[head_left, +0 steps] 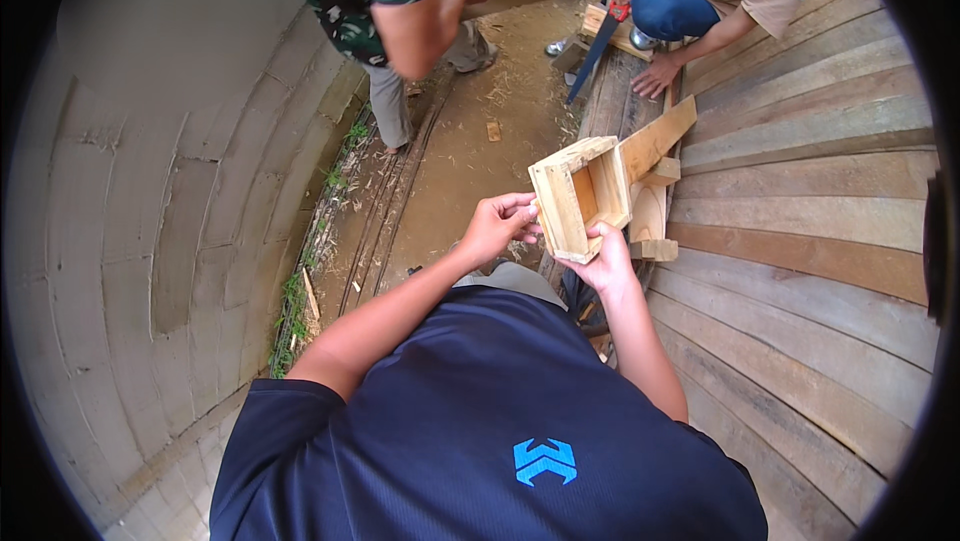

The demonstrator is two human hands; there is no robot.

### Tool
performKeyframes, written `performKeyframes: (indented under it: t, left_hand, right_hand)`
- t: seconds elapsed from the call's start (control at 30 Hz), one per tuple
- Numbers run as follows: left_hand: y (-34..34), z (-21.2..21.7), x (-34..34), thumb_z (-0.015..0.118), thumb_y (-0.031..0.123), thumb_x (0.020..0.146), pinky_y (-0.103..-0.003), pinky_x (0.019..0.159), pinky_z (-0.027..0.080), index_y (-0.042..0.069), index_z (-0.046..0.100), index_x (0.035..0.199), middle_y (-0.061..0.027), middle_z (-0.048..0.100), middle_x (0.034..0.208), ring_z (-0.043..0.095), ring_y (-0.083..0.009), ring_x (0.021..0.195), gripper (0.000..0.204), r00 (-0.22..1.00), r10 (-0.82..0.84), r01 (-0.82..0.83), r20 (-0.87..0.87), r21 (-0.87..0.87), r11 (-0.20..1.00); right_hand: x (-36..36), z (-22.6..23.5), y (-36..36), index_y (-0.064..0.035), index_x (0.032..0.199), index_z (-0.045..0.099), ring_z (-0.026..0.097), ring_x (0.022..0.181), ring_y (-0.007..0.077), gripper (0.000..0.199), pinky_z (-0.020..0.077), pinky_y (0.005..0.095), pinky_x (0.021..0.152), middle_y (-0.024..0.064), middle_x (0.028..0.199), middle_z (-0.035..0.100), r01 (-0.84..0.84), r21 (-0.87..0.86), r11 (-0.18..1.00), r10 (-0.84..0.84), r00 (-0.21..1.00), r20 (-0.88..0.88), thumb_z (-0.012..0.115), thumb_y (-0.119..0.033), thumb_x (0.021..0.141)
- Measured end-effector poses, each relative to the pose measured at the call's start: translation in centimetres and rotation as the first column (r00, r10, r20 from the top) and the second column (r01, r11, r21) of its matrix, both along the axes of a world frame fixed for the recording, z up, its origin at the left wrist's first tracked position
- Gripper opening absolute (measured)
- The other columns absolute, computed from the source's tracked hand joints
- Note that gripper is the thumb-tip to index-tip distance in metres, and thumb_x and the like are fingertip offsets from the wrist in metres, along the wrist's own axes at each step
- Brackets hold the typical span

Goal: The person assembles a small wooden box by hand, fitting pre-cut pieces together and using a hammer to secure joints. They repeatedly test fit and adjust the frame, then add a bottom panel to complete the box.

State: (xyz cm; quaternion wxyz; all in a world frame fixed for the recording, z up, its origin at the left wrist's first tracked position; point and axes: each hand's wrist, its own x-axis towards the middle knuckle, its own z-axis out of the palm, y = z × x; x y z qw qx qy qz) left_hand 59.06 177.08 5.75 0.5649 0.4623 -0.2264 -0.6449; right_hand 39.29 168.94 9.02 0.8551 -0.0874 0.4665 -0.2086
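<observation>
Right of the frame's centre, a wooden box (562, 204) was gripped at its lower edge by the right hand (606, 261); beside it, the left hand (502, 225) was seen half-curled, any hold unclear.

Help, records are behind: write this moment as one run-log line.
Right hand: holding wooden box | left hand: at box's left edge, contact unclear | ahead: red-handled saw | right: wooden planks
</observation>
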Motion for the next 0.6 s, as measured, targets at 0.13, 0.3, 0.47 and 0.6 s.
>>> performKeyframes:
  t: [0.13,0.3,0.47,0.6]
  left_hand:
    - [-0.4,0.5,0.5,0.057,0.013,0.099,-0.029,0.07,0.059,-0.005,0.054,0.131,-0.0122,0.069,0.103,0.07,-0.0164,0.087,0.036,0.999,-0.039,0.039,-0.007,-0.014,0.999]
    - [-0.2,-0.2,0.4,0.058,0.013,0.099,-0.028,0.07,0.059,-0.006,0.053,0.13,-0.0124,0.069,0.103,0.07,-0.0178,0.09,0.037,0.998,-0.026,0.026,-0.055,-0.016,1.0]
    - [-0.4,-0.6,0.8,0.058,0.013,0.099,-0.028,0.069,0.059,-0.006,0.052,0.128,-0.0125,0.07,0.101,0.071,-0.0184,0.088,0.036,0.996,-0.055,0.053,-0.07,-0.035,0.998]
    - [-1.1,-0.3,1.1,0.059,0.013,0.098,-0.029,0.069,0.06,-0.006,0.053,0.127,-0.0127,0.07,0.1,0.071,-0.0183,0.086,0.035,0.998,-0.048,0.046,-0.04,-0.045,0.998]
  right_hand:
    - [-0.7,-0.9,-0.8,0.0086,0.141,0.032,0.054,0.121,0.0421,0.062,0.0432,0.0603,0.101,0.028,0.136,0.048,-0.001,0.032,0.999,-0.002,0.998,0.07,0.039,-0.014,0.084]
    - [0.1,0.9,-0.8,0.0086,0.142,0.032,0.054,0.12,0.0437,0.064,0.045,0.0618,0.101,0.0299,0.136,0.046,-0.024,-0.014,1.0,0.024,1.0,0.006,0.042,-0.01,0.081]
    - [0.5,1.8,-0.7,0.0084,0.142,0.031,0.054,0.119,0.0434,0.065,0.046,0.062,0.1,0.0295,0.135,0.047,-0.006,0.021,1.0,0.006,1.0,-0.005,0.042,-0.009,0.081]
    - [0.6,1.5,-0.9,0.0099,0.141,0.031,0.055,0.119,0.0422,0.063,0.0477,0.0604,0.098,0.029,0.134,0.048,-0.011,0.009,1.0,0.011,1.0,-0.026,0.042,-0.009,0.081]
